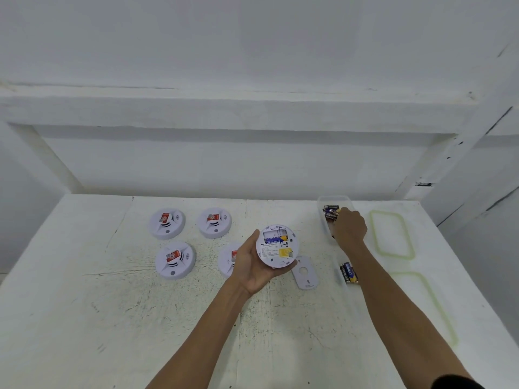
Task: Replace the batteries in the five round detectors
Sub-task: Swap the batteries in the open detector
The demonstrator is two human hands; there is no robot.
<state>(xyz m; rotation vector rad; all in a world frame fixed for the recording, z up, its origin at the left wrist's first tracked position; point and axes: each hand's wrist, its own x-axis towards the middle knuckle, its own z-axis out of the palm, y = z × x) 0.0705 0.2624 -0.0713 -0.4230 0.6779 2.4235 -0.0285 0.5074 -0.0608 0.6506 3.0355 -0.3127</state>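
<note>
One round plastic detector [276, 249] gripped in left hand [250, 265]; right hand [349, 228] in clear tub [321, 202], grip unclear.

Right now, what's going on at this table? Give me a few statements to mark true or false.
1. The left hand holds a detector back side up. True.
2. All five detectors lie flat. False: four detectors lie on the table; the fifth is held.
3. The right hand reaches into a box of batteries. True.
4. The cover is fitted on the held detector. False: it lies on the table beside it.
</note>
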